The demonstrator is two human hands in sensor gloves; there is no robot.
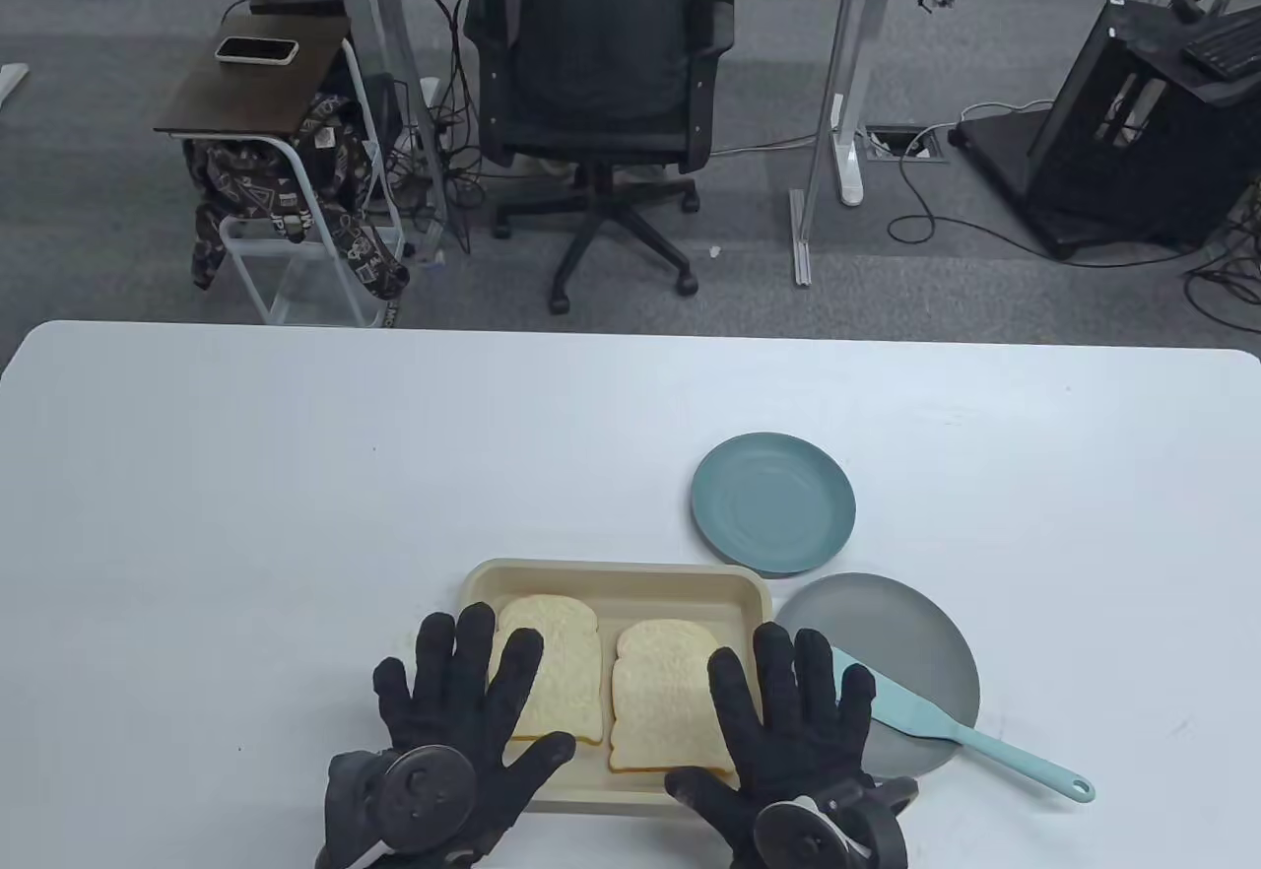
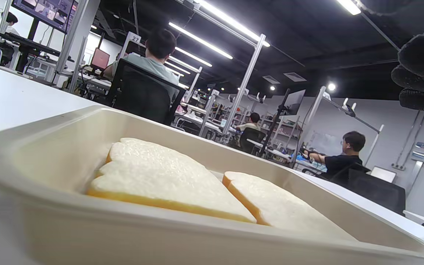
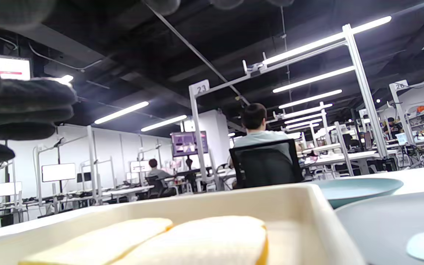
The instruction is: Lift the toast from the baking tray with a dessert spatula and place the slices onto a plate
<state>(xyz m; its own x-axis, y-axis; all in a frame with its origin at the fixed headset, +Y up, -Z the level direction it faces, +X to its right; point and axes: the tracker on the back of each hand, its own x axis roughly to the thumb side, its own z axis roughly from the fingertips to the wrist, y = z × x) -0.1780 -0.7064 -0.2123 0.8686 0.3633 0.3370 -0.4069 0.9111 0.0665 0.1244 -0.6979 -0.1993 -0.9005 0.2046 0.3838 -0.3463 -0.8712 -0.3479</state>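
Observation:
A cream baking tray [image 1: 630,581] lies at the table's near edge with two toast slices side by side: the left slice [image 1: 557,652] and the right slice [image 1: 658,692]. My left hand [image 1: 463,701] is spread flat over the tray's left part, fingers straight. Over the tray's right edge my right hand [image 1: 798,721] is spread flat the same way. A light blue dessert spatula [image 1: 946,726] lies with its blade on the grey plate [image 1: 887,613], handle pointing right. A teal plate [image 1: 773,504] sits behind. Both slices [image 2: 160,180] show in the wrist views.
Beyond the table's far edge stand a black office chair [image 1: 601,71], a small side table [image 1: 256,81] with a phone, and desk legs. People sit at other desks in the background of the wrist views.

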